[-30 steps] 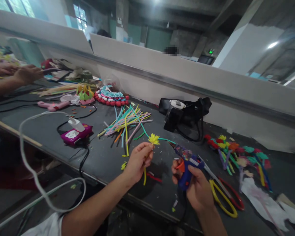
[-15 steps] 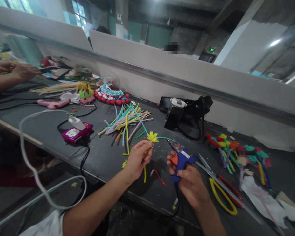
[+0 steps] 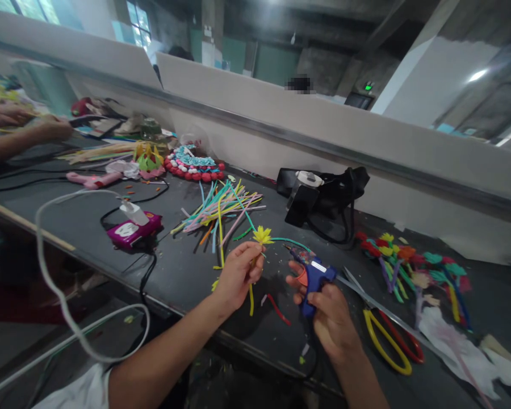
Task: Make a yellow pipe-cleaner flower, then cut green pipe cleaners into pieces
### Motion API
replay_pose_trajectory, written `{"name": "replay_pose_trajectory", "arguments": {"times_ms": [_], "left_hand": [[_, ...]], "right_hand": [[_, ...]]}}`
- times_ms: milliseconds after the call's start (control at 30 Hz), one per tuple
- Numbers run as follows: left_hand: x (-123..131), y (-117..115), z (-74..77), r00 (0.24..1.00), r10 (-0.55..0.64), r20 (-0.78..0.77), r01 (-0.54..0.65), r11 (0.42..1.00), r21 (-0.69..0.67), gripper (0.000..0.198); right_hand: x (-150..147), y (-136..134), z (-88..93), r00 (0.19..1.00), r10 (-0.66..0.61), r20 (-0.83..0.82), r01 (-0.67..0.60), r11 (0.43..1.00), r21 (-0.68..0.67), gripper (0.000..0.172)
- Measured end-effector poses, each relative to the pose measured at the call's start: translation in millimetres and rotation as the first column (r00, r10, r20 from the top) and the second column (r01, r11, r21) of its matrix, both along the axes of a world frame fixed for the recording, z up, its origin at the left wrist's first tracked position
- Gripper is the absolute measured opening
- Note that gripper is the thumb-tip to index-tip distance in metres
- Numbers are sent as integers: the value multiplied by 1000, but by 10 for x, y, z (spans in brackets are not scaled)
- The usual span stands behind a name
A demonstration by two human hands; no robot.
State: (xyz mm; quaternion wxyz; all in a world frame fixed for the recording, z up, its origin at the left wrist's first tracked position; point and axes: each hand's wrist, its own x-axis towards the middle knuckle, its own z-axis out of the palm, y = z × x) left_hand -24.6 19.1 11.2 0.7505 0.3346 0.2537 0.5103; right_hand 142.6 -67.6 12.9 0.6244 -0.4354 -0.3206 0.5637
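Observation:
Between thumb and fingers, my left hand pinches a yellow pipe-cleaner flower, its petals pointing up. A yellow stem shows below that hand. My right hand is wrapped round a blue hot glue gun, fingers at its orange trigger. The gun's nozzle points left towards the flower, a short gap apart from it. A long clear glue stick juts from the gun's back end. Behind the flower, a teal pipe cleaner arcs across the table.
Pipe cleaners lie heaped mid-table. Scissors and finished flowers are on the right. A purple power strip, a white cable and a pink glue gun lie left. Another person's hands work at far left.
The glue gun has drawn slightly away from the flower, and its nozzle now shows more plainly. My left hand has barely moved, still holding the flower.

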Motion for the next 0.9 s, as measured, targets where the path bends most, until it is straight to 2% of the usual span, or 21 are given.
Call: {"name": "replay_pose_trajectory", "arguments": {"times_ms": [167,333,600,900], "left_hand": [[15,-41,13,1000,-5,-30,5,1000,-12,18],[9,-33,-14,1000,-8,-26,8,1000,-4,20],[-11,-28,18,1000,3,-20,-3,1000,1,17],[-19,-18,-2,1000,4,-8,-4,1000,6,16]], "right_hand": [[-8,-5,51,998,24,53,-28,998,62,22],[-69,-16,118,996,76,45,-78,996,40,30],[-73,-7,149,997,66,-27,-67,997,-43,36],[-21,25,110,997,46,-60,-51,996,-72,27]]}}
